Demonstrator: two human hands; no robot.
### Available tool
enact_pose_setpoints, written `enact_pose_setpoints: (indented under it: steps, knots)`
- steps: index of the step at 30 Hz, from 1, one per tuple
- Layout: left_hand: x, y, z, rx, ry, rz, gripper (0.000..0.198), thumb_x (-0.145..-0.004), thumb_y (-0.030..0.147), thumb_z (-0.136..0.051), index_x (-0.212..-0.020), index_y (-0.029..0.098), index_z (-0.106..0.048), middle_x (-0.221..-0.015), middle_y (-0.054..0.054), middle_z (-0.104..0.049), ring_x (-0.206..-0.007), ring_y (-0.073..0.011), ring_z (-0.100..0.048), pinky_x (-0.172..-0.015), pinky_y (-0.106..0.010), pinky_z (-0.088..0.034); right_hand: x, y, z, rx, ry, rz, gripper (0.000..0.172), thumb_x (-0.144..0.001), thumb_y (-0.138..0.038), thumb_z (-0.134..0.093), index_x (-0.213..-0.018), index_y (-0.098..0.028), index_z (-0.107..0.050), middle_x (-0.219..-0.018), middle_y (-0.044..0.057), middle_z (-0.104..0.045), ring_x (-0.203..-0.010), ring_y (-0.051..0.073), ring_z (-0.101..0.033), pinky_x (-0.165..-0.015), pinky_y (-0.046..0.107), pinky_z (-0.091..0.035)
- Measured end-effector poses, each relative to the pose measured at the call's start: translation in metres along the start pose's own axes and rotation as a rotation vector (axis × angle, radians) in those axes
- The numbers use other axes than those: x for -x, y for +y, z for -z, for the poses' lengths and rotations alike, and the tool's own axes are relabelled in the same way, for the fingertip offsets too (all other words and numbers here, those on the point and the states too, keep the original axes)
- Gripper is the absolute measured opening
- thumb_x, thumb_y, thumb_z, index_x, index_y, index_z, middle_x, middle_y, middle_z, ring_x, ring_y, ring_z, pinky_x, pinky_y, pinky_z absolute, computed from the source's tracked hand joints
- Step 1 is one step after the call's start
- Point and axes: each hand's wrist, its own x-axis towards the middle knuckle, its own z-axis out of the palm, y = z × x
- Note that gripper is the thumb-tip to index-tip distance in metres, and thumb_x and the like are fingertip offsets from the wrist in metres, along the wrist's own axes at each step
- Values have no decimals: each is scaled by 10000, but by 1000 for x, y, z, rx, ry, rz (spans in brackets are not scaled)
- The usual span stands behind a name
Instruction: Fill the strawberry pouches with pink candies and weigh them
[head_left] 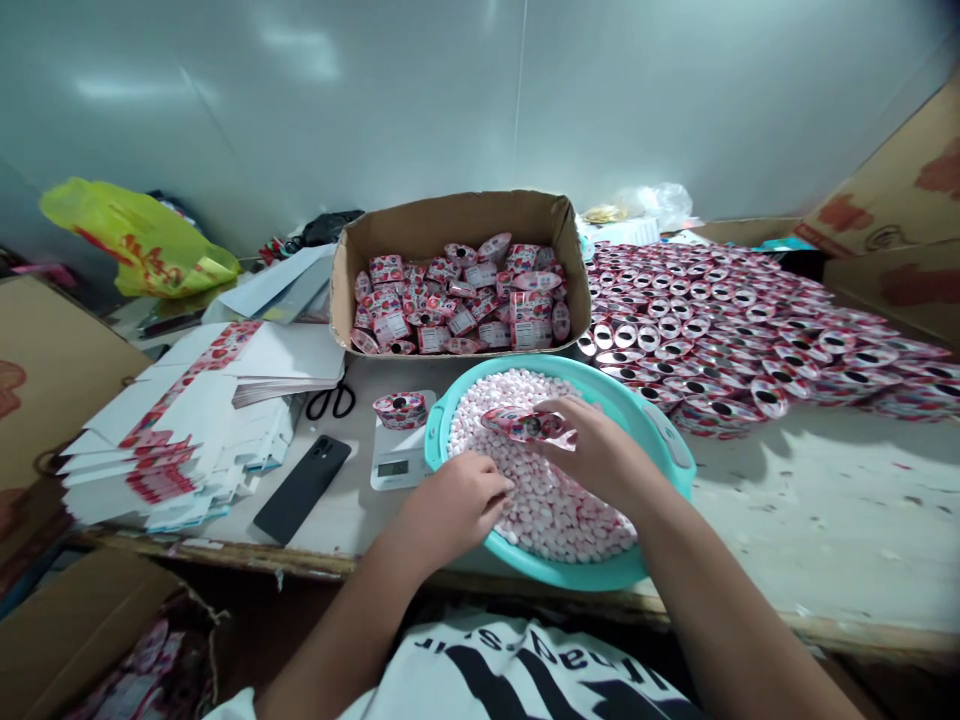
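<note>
My right hand (596,450) grips a small open carton (521,424), printed red and pink, over a turquoise basin (670,440). The basin is full of small pale pink pieces (551,510) that look like candies. At the basin's left side, my left hand (461,500) is closed, its fingertips low over the pieces; whatever it holds is hidden. Left of the basin, another printed carton (400,410) stands on a white kitchen scale (390,471) with a lit display.
A cardboard box (459,220) of filled cartons stands behind the basin. Rows of open cartons (697,330) crowd the right. Flat white cartons (187,400), black scissors (331,402) and a phone (304,490) lie left. A yellow bag (142,240) is at the back left.
</note>
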Motion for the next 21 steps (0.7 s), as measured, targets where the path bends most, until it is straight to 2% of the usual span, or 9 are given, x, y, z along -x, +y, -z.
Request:
enact_pose_setpoints:
  steps: [8,15,18,21]
  knots:
    - [3,-4,-4,54,58,-10,139,-948,217,-578,-990,189,-707,-988,-71,-687,-980,-223,-615,-874,-353,-492,-1,0,1,6,4,1,317,-880,-424,-675,-1141,-250,-629,-1044,66,-700,-870,226,-655,-721,371,-533]
    - [7,-4,-9,57,132,-93,159,-952,175,-551,-1020,185,-695,-999,-70,-681,-983,-216,-606,-892,-351,-486,-1,0,0,-6,9,14,307,-877,-389,-678,-1142,-244,-620,-1029,62,-692,-860,222,-643,-732,359,-525]
    - [8,-5,-6,45,193,-116,150,-950,184,-565,-1017,189,-699,-983,-67,-699,-954,-214,-618,-890,-355,-489,-1,2,-1,-11,11,22,311,-875,-383,-674,-1150,-248,-617,-1030,65,-697,-855,226,-646,-726,363,-528]
    - [12,-15,4,79,304,-67,136,-948,198,-584,-1015,201,-703,-987,-57,-722,-940,-199,-646,-872,-335,-498,0,2,-1,-11,8,10,316,-875,-393,-666,-1151,-246,-619,-1024,66,-701,-843,226,-651,-722,368,-527]
